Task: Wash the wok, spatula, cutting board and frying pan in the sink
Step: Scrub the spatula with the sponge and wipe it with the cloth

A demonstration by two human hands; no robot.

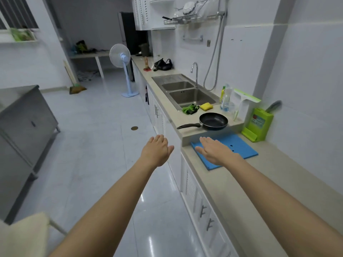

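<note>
We held both hands out flat, grasping nothing — the left hand (156,150) over the floor, the right hand (216,152) above the blue cutting board (239,147) on the tabletop (278,175). Beyond lay the frying pan (213,121) — then the 2-basin sink (189,93).

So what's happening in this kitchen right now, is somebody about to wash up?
A person stands at the counter with both arms stretched out, holding nothing. The left hand hangs open above the floor; the right hand is open over the flat blue cutting board. The black non-stick frying pan sits on the raised counter, unwashed as far as can be told, near the empty steel double sink.
</note>
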